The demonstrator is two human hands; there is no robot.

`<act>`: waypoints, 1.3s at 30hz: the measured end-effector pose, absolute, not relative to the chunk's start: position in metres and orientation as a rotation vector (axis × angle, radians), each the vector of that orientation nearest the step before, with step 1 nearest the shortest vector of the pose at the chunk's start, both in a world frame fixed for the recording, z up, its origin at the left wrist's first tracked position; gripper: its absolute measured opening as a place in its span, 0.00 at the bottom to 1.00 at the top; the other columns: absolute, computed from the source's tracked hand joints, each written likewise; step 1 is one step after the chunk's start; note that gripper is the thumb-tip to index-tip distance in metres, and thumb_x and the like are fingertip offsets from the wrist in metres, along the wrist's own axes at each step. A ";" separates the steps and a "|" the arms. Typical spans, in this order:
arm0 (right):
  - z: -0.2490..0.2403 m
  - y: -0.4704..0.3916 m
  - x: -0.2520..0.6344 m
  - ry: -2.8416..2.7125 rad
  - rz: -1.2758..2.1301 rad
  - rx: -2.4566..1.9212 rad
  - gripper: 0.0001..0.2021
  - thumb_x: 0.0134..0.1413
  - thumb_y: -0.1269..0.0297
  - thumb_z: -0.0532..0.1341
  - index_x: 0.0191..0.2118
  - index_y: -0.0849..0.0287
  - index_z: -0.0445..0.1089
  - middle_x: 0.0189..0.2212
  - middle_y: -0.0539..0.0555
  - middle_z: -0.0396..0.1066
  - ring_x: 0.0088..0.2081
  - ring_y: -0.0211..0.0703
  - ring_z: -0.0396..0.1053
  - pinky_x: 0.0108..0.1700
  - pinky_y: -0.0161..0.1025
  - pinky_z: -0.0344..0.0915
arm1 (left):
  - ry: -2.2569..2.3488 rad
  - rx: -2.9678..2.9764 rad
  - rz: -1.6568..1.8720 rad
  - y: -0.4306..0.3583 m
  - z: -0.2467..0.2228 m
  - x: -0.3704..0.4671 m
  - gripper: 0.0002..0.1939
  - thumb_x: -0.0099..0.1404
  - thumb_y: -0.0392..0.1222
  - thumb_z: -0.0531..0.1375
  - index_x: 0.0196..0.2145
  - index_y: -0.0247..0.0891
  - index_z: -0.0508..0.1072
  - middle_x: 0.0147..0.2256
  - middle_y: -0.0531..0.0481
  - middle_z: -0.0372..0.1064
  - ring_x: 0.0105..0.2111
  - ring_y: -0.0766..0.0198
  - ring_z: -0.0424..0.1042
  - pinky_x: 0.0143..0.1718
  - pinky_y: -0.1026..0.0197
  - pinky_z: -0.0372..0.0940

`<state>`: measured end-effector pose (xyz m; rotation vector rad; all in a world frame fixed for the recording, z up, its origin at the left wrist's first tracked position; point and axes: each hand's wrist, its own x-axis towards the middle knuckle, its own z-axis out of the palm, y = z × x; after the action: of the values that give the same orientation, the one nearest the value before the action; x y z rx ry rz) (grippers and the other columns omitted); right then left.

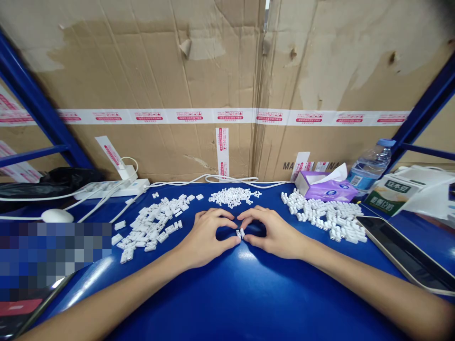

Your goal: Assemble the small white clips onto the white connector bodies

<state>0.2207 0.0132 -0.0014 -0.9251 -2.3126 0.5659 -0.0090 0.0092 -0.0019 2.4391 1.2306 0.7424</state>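
Note:
At the middle of the blue table, a small white plastic piece (240,234) is between the fingertips of my two hands. My left hand (209,235) reaches it from the left, thumb and fingers curved into a pinch. From the right, my right hand (275,233) meets it with a similar pinch. Whether it is one part or two joined parts is too small to tell. Beyond my hands lies a heap of tiny white pieces (232,196). Flat white plastic pieces (152,221) are spread at the left, and a pile of chunkier white pieces (325,214) is at the right.
A purple tissue pack (325,187), a water bottle (369,166) and a phone (408,253) are at the right. A power strip (113,188) with white cables lies at the back left. Large cardboard boxes (159,71) stand behind the table (249,303), between blue metal posts.

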 end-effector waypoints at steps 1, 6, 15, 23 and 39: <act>-0.002 0.013 0.221 -2.304 0.570 -0.927 0.11 0.55 0.72 0.67 0.43 0.53 0.71 0.49 0.51 0.77 0.52 0.49 0.70 0.56 0.52 0.62 | 1.206 2.435 0.758 0.011 -0.001 -0.011 0.09 0.63 0.47 0.68 0.42 0.48 0.82 0.51 0.49 0.76 0.53 0.49 0.72 0.59 0.39 0.60; -0.004 0.015 0.224 -2.293 0.566 -0.926 0.12 0.56 0.72 0.65 0.45 0.53 0.71 0.47 0.53 0.77 0.49 0.48 0.71 0.53 0.50 0.66 | 1.255 2.508 0.884 0.033 0.001 -0.029 0.11 0.69 0.43 0.60 0.46 0.40 0.80 0.48 0.46 0.76 0.49 0.53 0.74 0.56 0.46 0.66; -0.004 0.019 0.234 -2.355 0.441 -0.964 0.19 0.56 0.68 0.67 0.53 0.57 0.70 0.46 0.56 0.76 0.49 0.50 0.71 0.55 0.53 0.64 | 1.418 2.767 0.664 0.053 -0.013 -0.045 0.20 0.73 0.44 0.54 0.59 0.38 0.73 0.55 0.41 0.71 0.55 0.47 0.69 0.60 0.39 0.62; -0.003 0.020 0.233 -2.383 0.397 -0.972 0.13 0.57 0.66 0.65 0.49 0.56 0.73 0.46 0.56 0.76 0.52 0.53 0.68 0.58 0.56 0.61 | 1.356 2.757 0.758 0.050 -0.006 -0.042 0.14 0.72 0.44 0.56 0.49 0.39 0.78 0.50 0.43 0.73 0.50 0.50 0.72 0.56 0.42 0.65; -0.001 0.018 0.234 -2.375 0.432 -0.999 0.12 0.58 0.64 0.66 0.47 0.54 0.75 0.45 0.56 0.75 0.51 0.53 0.67 0.56 0.55 0.61 | 1.250 2.552 0.715 0.027 0.006 -0.027 0.07 0.68 0.38 0.59 0.36 0.40 0.78 0.33 0.50 0.75 0.31 0.61 0.71 0.34 0.58 0.65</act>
<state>0.2339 0.0180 -0.0006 -0.9992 -2.3755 0.4319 -0.0273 0.0269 0.0063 2.5524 1.2504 0.7145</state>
